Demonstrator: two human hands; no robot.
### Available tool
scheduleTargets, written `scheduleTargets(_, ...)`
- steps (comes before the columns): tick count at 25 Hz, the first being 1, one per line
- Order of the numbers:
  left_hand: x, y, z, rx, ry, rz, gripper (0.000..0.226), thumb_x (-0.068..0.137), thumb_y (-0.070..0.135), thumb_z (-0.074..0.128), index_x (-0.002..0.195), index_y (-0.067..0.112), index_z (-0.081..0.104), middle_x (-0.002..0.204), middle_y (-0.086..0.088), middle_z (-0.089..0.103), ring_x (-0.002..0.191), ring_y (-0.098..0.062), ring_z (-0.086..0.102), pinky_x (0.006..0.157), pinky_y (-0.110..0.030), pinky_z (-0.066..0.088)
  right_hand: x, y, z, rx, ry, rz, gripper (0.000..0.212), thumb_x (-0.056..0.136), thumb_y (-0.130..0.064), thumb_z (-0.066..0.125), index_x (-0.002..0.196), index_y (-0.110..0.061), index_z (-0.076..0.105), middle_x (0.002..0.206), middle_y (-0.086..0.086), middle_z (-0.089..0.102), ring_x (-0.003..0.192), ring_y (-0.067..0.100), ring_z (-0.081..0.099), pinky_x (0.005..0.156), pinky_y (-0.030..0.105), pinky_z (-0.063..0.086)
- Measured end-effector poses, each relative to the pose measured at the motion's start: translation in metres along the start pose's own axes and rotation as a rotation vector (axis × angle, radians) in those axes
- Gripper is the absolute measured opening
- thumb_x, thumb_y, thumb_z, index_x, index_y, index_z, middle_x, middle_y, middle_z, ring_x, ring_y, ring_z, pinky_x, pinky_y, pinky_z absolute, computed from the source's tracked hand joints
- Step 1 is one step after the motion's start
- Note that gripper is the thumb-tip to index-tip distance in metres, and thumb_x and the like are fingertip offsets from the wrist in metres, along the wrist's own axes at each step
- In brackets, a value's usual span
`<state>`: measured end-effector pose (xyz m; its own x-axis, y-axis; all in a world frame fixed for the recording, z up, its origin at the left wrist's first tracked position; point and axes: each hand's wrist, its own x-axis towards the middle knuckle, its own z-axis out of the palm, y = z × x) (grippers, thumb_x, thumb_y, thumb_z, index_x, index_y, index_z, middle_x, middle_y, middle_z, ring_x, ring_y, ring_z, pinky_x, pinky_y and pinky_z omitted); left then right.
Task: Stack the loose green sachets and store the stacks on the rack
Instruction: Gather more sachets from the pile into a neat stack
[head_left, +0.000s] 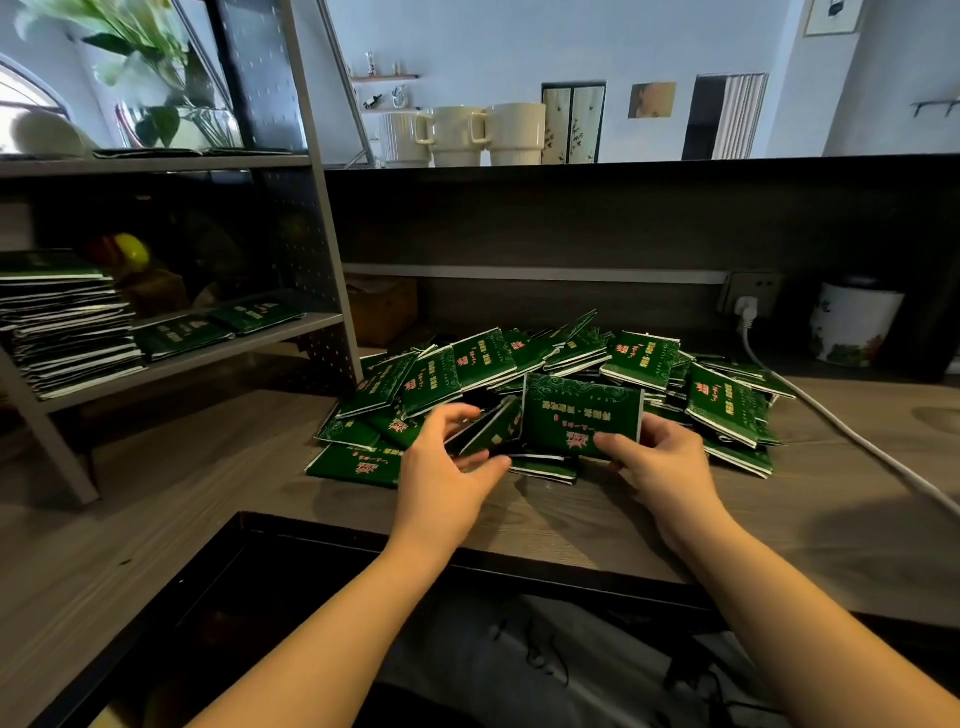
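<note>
We see a loose pile (571, 364) of green sachets on the desk (675, 519), just right of the rack (322, 218). Both hands work at the pile's near edge.

Left hand (447, 467): grip closed on a few sachets (491, 428), fingers over the top, thumb under; they're tilted on edge, touching the pile.

Right hand (660, 462): grip pinches one sachet (582, 418) by its lower right corner, thumb on the face, fingers behind. It stands near upright, printed side facing us, just beside the left hand's sachets.

Rack, middle shelf: tall stack (67, 322) at the left, two short stacks (182, 335) and (257, 314) to its right, close together. Top shelf carries more flat green sachets (150, 152); count unclear.

Behind the pile: white cable (831, 415) runs from a wall socket (748, 296) across the desk at right; a white canister (852, 325) stands at far right. Three cream mugs (457, 135) sit on the ledge above.
</note>
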<state>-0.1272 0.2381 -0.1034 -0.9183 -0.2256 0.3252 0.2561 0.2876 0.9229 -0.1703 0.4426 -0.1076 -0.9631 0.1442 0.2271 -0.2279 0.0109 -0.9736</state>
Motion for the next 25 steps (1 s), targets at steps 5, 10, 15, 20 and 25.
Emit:
scheduleTargets(5,0.016,0.012,-0.004,-0.505,0.192,-0.176,0.009,0.089,0.008,0.070,0.095,0.009,0.064,0.100,-0.007,0.066,0.065,-0.008,0.066,0.059,-0.026,0.057,0.005,-0.001,-0.003,0.207,-0.011,0.003,0.019,0.091,0.004,0.061,0.100,-0.013,0.063,0.087,0.000,0.074,0.072,0.022,0.070,0.051,0.023,0.051)
scheduleTargets(10,0.031,0.008,-0.003,-0.576,0.019,-0.350,0.012,0.098,0.008,0.055,0.108,0.012,0.059,0.120,-0.007,0.056,0.092,-0.025,0.065,0.074,-0.043,0.062,0.011,-0.003,-0.014,0.455,0.074,0.101,0.009,0.087,-0.004,0.066,0.093,-0.010,0.069,0.093,0.006,0.071,0.077,0.017,0.060,0.060,0.020,0.049)
scheduleTargets(15,0.034,-0.011,-0.005,-0.442,-0.160,-0.362,0.032,0.098,0.000,0.050,0.128,0.009,0.055,0.121,-0.011,0.065,0.102,-0.027,0.067,0.072,-0.039,0.062,0.002,-0.004,-0.005,0.180,-0.063,0.047,0.016,0.095,-0.010,0.051,0.105,-0.006,0.062,0.095,0.009,0.071,0.083,0.023,0.068,0.073,0.041,0.059)
scheduleTargets(20,0.030,-0.010,0.000,-0.264,-0.237,-0.271,0.021,0.100,0.012,0.052,0.101,0.020,0.071,0.100,-0.004,0.075,0.097,-0.022,0.069,0.084,-0.036,0.055,-0.011,-0.003,0.002,-0.187,-0.299,-0.227,0.040,0.087,0.007,0.064,0.105,-0.028,0.063,0.091,-0.010,0.075,0.089,0.005,0.071,0.072,0.023,0.058)
scheduleTargets(25,0.031,-0.014,0.000,-0.218,-0.241,-0.244,0.017,0.100,0.014,0.056,0.107,0.022,0.070,0.101,-0.005,0.075,0.094,-0.021,0.071,0.082,-0.035,0.058,-0.003,0.003,0.002,-0.167,-0.200,-0.215,0.022,0.087,-0.004,0.072,0.096,-0.023,0.073,0.093,0.000,0.073,0.091,0.019,0.071,0.079,0.034,0.060)
